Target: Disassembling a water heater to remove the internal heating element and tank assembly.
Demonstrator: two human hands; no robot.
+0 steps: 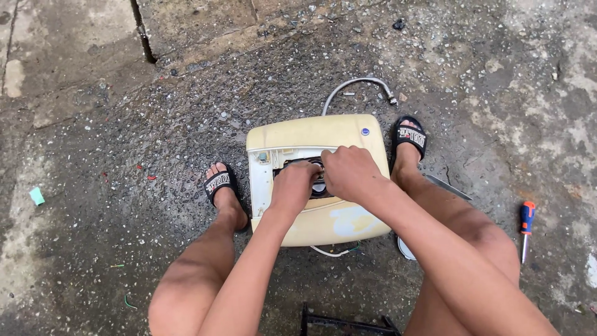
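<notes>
While both hands meet at frame centre, left hand [293, 185] and right hand [348, 171] curl fingers onto the round dark fitting [317, 184] inside the cream plastic casing [311, 134].

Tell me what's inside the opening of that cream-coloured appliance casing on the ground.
Inside the cream casing, only a dark round part shows between the left hand and right hand. Both hands cover most of the opening, so anything deeper is hidden.

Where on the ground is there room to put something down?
Bare ground lies left of the left sandal, out toward the green scrap, and between the right knee and the screwdriver. It is crowded at the cream appliance, where both hands work, and behind it by the hose.
</notes>
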